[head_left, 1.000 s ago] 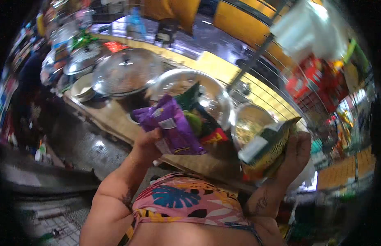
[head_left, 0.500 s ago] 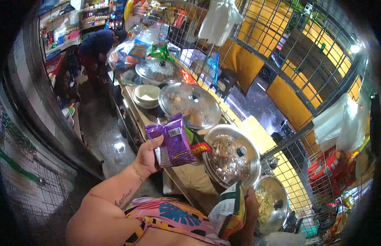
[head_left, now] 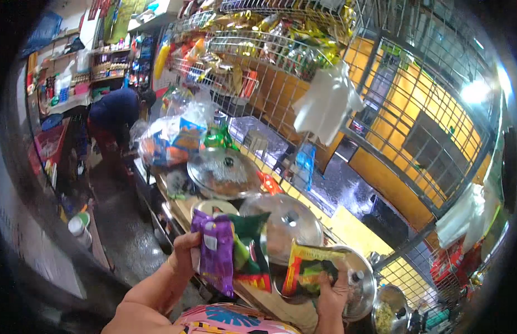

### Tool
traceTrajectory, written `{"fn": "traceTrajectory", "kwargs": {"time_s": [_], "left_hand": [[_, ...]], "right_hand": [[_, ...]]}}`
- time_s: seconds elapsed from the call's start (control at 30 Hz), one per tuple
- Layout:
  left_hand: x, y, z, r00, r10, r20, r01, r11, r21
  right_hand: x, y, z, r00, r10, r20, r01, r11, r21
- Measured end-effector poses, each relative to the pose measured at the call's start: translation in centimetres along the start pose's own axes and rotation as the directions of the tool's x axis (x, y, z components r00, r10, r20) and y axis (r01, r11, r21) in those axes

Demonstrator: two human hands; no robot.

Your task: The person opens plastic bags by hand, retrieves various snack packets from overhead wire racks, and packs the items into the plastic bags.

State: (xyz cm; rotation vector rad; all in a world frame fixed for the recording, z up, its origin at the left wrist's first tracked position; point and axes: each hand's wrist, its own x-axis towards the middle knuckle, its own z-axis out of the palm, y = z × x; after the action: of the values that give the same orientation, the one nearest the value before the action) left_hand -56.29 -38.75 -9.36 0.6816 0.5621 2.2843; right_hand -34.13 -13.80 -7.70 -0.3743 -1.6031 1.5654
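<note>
Head view: left hand [head_left: 185,250], right hand [head_left: 333,295] outstretched, both gripping packets [head_left: 216,255].

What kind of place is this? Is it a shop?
Probably a small shop that sells cooked food too. Shiny, many-coloured plastic packets crowd the metal wire racks, round silver pans with clear lids stand in a row, and the left hand holds a shiny purple plastic packet.

Left hand [head_left: 187,249] and right hand [head_left: 332,294] were full above the desk [head_left: 289,313].
At seven o'clock, a purple packet [head_left: 215,253] overlapped a green packet [head_left: 250,245] in the left grip; at five, the right held a yellow-topped packet [head_left: 305,270]. Another person [head_left: 115,114] bent forward at ten.
</note>
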Motion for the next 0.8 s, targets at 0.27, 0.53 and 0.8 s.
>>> {"fn": "traceTrajectory", "kwargs": {"time_s": [0.27,0.53,0.8], "left_hand": [[4.0,4.2,-2.4,0.93,-0.342,0.134,0.311,0.927,0.209],[7.0,5.7,-3.3,0.86,-0.439,0.26,0.371,0.888,0.273],[16.5,16.3,-4.6,0.974,0.142,0.175,-0.163,0.98,0.112]], "right_hand": [[3.8,0.3,12.3,0.883,0.134,0.45,-0.136,0.99,-0.029],[6.4,3.9,12.3,0.873,0.211,0.44,-0.197,0.977,-0.079],[9.0,2.8,18.3,0.994,0.105,0.001,-0.105,0.994,0.016]]}}
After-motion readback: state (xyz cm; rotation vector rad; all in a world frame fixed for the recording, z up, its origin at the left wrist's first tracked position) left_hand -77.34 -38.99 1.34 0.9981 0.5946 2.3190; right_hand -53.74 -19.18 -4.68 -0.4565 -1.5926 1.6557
